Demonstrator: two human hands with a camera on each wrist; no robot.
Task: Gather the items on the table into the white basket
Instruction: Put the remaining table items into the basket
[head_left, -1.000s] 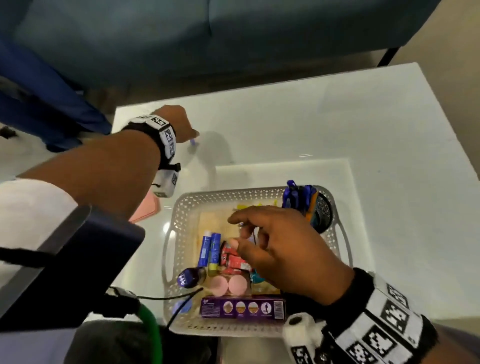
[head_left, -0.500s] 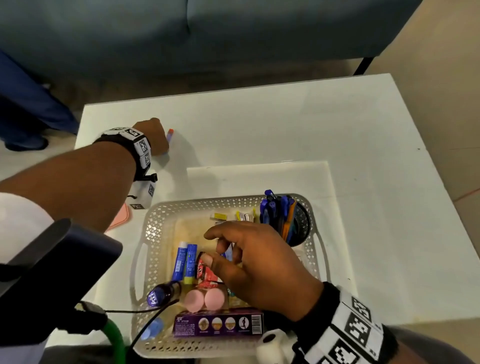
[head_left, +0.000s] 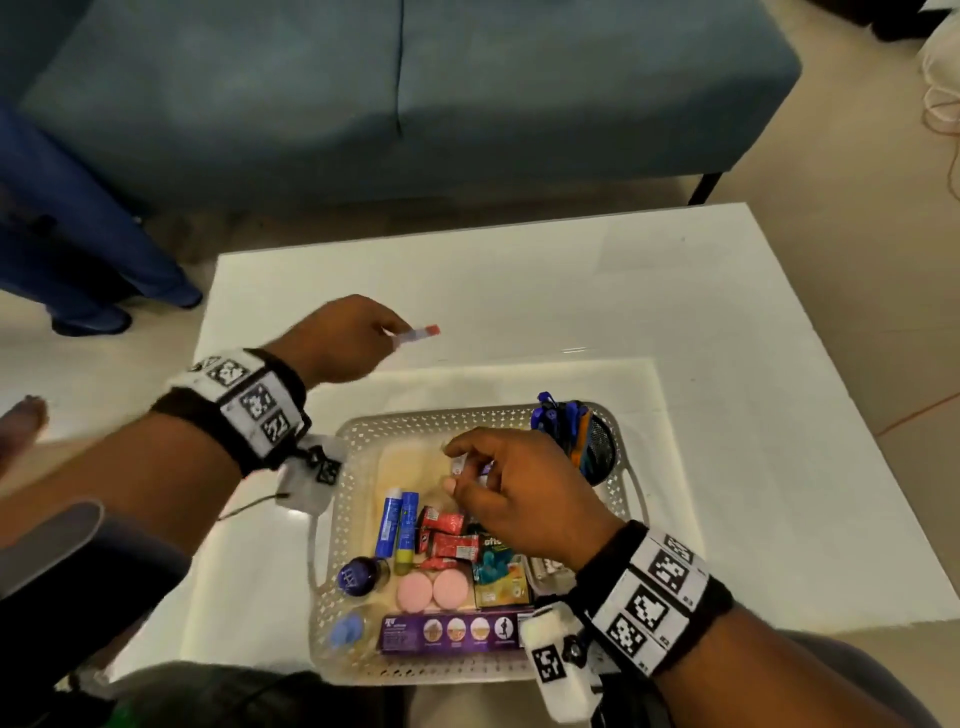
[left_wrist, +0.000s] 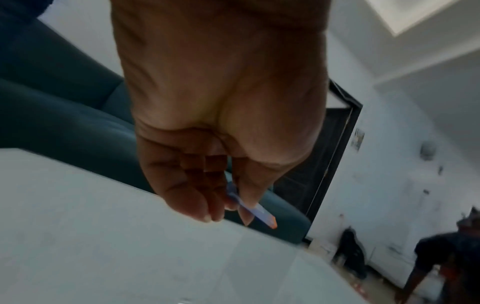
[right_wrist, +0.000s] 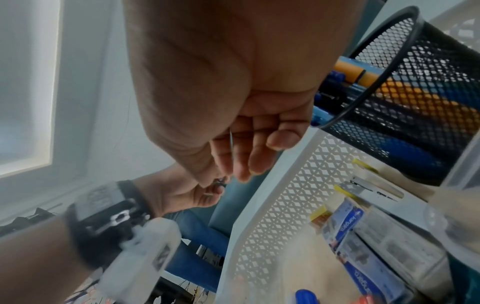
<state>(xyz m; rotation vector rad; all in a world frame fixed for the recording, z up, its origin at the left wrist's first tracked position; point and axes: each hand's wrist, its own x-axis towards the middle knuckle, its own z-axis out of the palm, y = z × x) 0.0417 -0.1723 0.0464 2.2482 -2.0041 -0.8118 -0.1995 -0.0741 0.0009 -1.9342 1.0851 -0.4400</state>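
The white basket (head_left: 467, 415) stands near the front of the table and holds glue sticks (head_left: 397, 522), red sachets (head_left: 447, 535), pink discs (head_left: 431, 592), a purple box (head_left: 447, 631) and a black mesh pen cup (head_left: 597, 447). My left hand (head_left: 392, 335) is raised above the table behind the basket's far left corner. It pinches a small pale stick with a red tip (head_left: 418, 333), which the left wrist view shows as a stick (left_wrist: 262, 214) between thumb and fingers. My right hand (head_left: 452, 467) hovers over the basket's middle, fingers curled, pinching a small white thing (head_left: 458, 464).
The white table (head_left: 727, 364) has bare room to the right and behind the basket. A pale mat (head_left: 649, 395) lies under the basket. A blue sofa (head_left: 415, 104) stands beyond the table, and a person's blue trouser legs (head_left: 78, 234) are at the left.
My left hand picked the red-tipped stick up from the far left of the table and has swung right toward the basket. My right hand stayed over the basket.
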